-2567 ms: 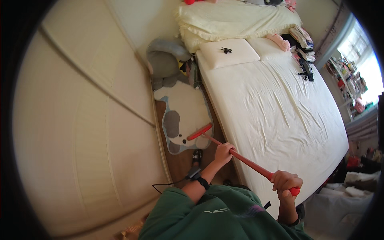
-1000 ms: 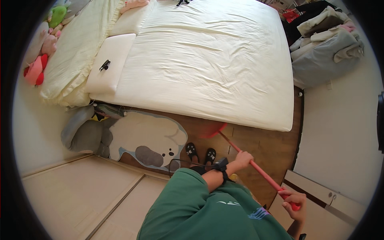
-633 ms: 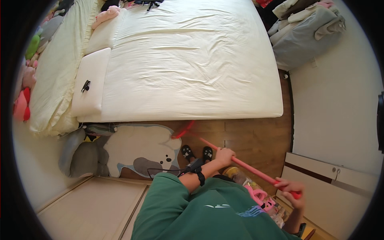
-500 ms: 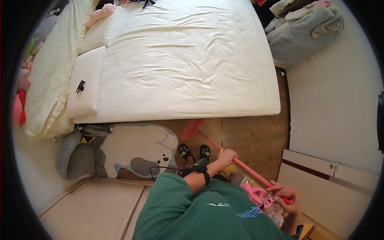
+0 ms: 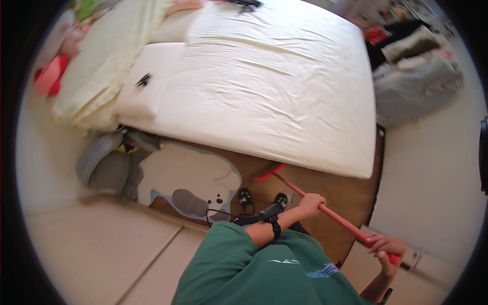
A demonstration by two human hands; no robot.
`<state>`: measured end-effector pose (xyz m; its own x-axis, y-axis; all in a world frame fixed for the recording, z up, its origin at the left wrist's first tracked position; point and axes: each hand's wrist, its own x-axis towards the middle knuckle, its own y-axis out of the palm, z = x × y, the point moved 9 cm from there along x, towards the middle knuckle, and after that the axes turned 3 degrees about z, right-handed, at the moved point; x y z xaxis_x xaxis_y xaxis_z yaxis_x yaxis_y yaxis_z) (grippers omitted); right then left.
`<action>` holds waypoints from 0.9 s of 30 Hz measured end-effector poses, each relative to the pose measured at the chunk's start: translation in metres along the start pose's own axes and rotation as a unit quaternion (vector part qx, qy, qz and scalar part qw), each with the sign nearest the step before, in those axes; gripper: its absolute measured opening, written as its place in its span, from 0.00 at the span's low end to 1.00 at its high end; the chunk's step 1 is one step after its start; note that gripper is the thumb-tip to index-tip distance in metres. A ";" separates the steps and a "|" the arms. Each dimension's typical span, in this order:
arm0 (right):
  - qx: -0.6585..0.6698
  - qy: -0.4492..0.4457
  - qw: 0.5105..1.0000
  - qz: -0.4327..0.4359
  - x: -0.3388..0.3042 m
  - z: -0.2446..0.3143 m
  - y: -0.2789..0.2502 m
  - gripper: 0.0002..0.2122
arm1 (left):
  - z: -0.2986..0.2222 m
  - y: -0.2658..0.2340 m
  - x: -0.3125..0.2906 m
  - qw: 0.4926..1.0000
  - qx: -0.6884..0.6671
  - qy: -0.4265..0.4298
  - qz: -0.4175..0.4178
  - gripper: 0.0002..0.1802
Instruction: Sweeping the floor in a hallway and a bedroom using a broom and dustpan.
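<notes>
A long red broom (image 5: 343,224) slants across the front of my body, gripped by both hands. My left hand (image 5: 311,205) is wrapped around the middle of its handle. Higher up, near the handle's end, my right hand (image 5: 390,248) has its fingers curled around it. The broom head (image 5: 270,172) is down at the wooden floor (image 5: 305,184) beside the bed's near edge, slightly blurred. My feet, in dark patterned slippers (image 5: 246,198), stand just behind the head.
A bed (image 5: 274,91) with a white sheet fills the far side. To the left lie a bear-shaped rug (image 5: 178,170) and grey plush cushions (image 5: 109,170). Clothes (image 5: 414,96) hang over something at the far right. A pale cabinet (image 5: 406,282) stands at the lower right.
My view has turned, so the bed and rug appear tilted. The broom head has shifted right, away from the rug, along the bed's edge. Both hands still hold the handle.
</notes>
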<state>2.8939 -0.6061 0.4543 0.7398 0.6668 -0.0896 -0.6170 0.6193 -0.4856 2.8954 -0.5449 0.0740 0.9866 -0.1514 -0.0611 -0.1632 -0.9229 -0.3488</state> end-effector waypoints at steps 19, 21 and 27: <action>0.299 -0.213 0.755 0.543 0.147 -0.019 0.095 0.19 | 0.087 -0.078 -0.065 0.874 -0.022 -0.189 -0.448 0.03; 0.298 -0.246 0.714 0.585 0.132 -0.019 0.105 0.18 | 0.086 -0.059 -0.085 0.848 -0.048 -0.205 -0.486 0.02; 0.289 -0.192 0.644 0.682 0.090 0.007 0.141 0.15 | 0.058 -0.005 -0.160 0.769 -0.121 -0.282 -0.560 0.03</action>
<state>2.8715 -0.4560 0.3843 -0.6487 0.7382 0.1851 -0.7010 -0.6742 0.2325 2.7384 -0.4956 0.0310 0.3377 0.9021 -0.2687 0.8617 -0.4111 -0.2975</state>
